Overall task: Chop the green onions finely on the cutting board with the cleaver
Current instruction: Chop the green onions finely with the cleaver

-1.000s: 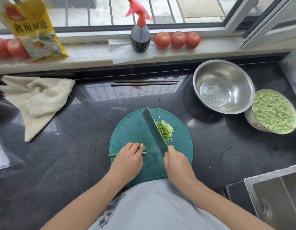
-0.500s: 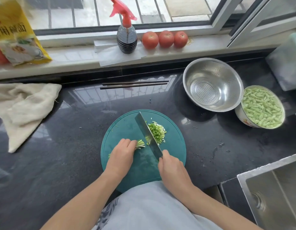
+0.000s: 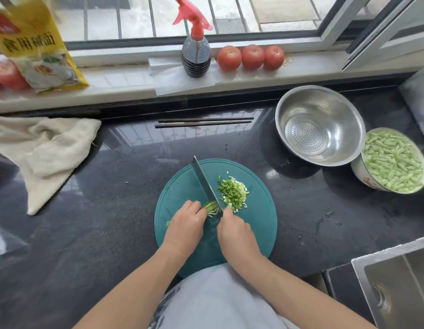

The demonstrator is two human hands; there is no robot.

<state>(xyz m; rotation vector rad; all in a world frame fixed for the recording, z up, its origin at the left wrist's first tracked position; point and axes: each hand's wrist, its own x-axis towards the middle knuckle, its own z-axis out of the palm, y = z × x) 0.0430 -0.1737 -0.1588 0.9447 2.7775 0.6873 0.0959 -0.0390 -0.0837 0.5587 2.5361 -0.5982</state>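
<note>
A round teal cutting board (image 3: 258,210) lies on the dark counter in front of me. My left hand (image 3: 186,225) presses down a short bundle of green onions (image 3: 212,207), whose cut ends stick out past the fingers. My right hand (image 3: 237,233) grips the handle of the cleaver (image 3: 205,182); the blade stands edge-down on the board, right against the onion ends. A pile of finely chopped green onion (image 3: 233,193) lies just right of the blade. The cleaver's handle is hidden inside my fist.
A steel colander (image 3: 320,124) and a bowl of cut green beans (image 3: 393,160) stand at the right. Chopsticks (image 3: 203,122) lie behind the board, a cloth (image 3: 47,148) at the left, a sink (image 3: 401,288) at the lower right. A spray bottle (image 3: 196,51) and tomatoes (image 3: 252,57) line the sill.
The onion bundle under my left hand has grown shorter and the chopped pile larger. The cleaver has come down closer to my left fingers. The camera shifted slightly.
</note>
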